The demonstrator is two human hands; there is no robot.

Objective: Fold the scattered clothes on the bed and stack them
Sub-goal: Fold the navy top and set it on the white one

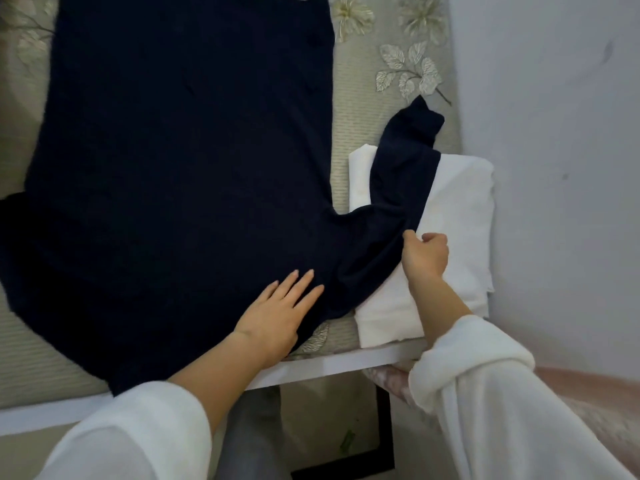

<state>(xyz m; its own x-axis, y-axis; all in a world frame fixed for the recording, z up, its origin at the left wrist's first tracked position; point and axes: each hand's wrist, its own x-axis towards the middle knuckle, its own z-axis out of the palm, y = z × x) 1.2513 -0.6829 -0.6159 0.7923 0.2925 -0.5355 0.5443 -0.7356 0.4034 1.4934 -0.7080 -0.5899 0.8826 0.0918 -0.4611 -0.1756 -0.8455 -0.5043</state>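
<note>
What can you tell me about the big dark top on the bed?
The top is dark navy, soft-looking, spread flat on the bed. One sleeve bends up over a folded white cloth, its cuff reaching past it. The left hand presses flat on the top beside that sleeve; the right hand pinches the sleeve's edge.

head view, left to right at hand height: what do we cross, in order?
Dark top → left hand → right hand, pinching the top's sleeve → wall. White folded cloth left out: it spans the right hand.
</note>
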